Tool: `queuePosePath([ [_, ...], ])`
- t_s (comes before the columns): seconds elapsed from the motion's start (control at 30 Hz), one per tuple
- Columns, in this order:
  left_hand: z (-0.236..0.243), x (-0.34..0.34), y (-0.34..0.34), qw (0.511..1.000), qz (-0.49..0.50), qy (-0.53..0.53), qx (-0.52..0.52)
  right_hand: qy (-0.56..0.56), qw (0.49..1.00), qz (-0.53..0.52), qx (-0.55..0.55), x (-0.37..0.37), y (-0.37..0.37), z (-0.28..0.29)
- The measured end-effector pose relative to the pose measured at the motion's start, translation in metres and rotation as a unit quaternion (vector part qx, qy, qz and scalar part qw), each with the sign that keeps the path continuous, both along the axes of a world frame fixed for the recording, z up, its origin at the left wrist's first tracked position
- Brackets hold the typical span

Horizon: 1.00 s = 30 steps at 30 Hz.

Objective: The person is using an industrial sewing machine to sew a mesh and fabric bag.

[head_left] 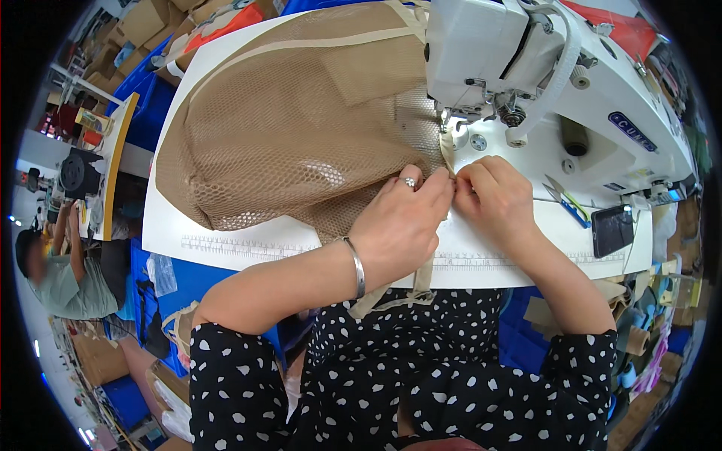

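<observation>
A brown mesh fabric piece (pixel 278 128) with cream binding is spread on the white table (pixel 195 240), its right edge lying at the presser foot (pixel 445 120) of a white sewing machine (pixel 541 68). My left hand (pixel 398 218) rests on the mesh with bent fingers gripping its edge just below the foot. Right beside it, my right hand (pixel 492 195) pinches the narrow cream binding strip (pixel 447 154) at that edge. Loose ends of cream strip (pixel 387 301) hang over the table's front edge below my left hand. The fingertips of both hands are partly hidden in the fabric.
Scissors (pixel 568 203) and a black phone (pixel 611 229) lie to the right, near a dark spool (pixel 573 135). A printed ruler strip runs along the front edge. Blue bins (pixel 150 98) stand left. Another person (pixel 71 278) works at a neighbouring machine on the far left.
</observation>
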State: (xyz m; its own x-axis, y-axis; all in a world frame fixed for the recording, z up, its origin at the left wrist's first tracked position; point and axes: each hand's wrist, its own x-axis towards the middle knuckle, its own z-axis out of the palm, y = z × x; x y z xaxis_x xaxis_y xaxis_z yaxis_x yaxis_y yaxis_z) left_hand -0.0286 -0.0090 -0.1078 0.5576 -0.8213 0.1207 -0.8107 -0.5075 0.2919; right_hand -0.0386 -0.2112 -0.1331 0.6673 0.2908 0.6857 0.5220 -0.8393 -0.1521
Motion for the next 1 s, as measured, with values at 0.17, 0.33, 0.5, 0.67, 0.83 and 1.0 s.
queuePosePath([
  [0.17, 0.0002, -0.0007, 0.0003, 1.000, 0.005, -0.002, -0.010, 0.002, 1.000, 0.000, -0.003, -0.0001, -0.0008, 0.0008],
  [0.33, -0.0010, -0.0012, 0.0008, 1.000, 0.004, -0.003, -0.016, 0.026, 1.000, -0.004, 0.007, -0.0003, -0.0017, 0.0022],
  [0.5, -0.0031, -0.0014, 0.0006, 1.000, 0.003, 0.004, -0.025, 0.102, 0.994, -0.010, 0.041, -0.0060, -0.0033, 0.0072],
  [0.67, -0.0052, -0.0009, 0.0009, 1.000, 0.000, -0.008, -0.029, 0.112, 0.993, 0.003, 0.048, -0.0082, -0.0044, 0.0088],
  [0.83, -0.0051, -0.0004, 0.0006, 1.000, -0.003, -0.012, -0.026, 0.085, 0.995, 0.015, 0.044, -0.0092, -0.0038, 0.0082],
  [1.0, -0.0033, 0.0010, 0.0013, 0.999, -0.004, 0.000, -0.042, 0.065, 0.997, 0.023, 0.020, -0.0097, -0.0029, 0.0095],
])
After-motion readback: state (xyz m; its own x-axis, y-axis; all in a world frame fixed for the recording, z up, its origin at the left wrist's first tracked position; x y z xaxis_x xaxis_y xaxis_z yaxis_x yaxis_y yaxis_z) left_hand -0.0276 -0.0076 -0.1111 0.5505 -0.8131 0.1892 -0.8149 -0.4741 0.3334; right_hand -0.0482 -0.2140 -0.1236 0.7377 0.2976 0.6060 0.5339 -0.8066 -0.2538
